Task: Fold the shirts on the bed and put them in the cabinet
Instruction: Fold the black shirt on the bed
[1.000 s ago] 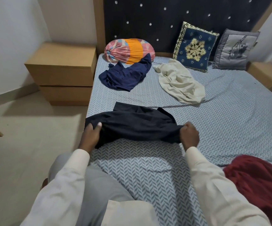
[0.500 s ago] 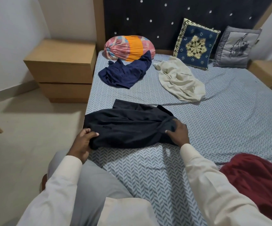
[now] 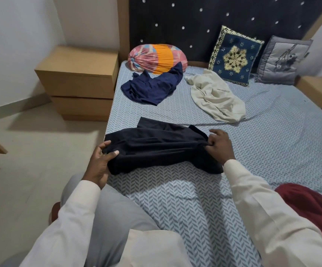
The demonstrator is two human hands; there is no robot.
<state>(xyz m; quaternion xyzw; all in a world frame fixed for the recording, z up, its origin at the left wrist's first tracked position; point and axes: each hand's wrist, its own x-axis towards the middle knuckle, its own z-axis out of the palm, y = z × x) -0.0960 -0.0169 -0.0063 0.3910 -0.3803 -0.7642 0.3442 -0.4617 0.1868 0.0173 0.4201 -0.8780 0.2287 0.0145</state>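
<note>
Dim, soft indoor light, seemingly from above. A broad shadow lies over the near bed, with a pale patch inside it. The nightstand throws a shadow onto the floor. Headboard studs glint. The black shirt swallows fold detail. Edges bow outward, and the near sleeves are soft.

The bed, in a blue-grey herringbone sheet, carries a black shirt at 9 o'clock by its edge. A crumpled navy shirt lies at 11, touching a pink-and-orange bolster behind it. A cream shirt lies at 1, with a blue cushion and a grey cushion beyond. A maroon cloth lies at 5.
</note>
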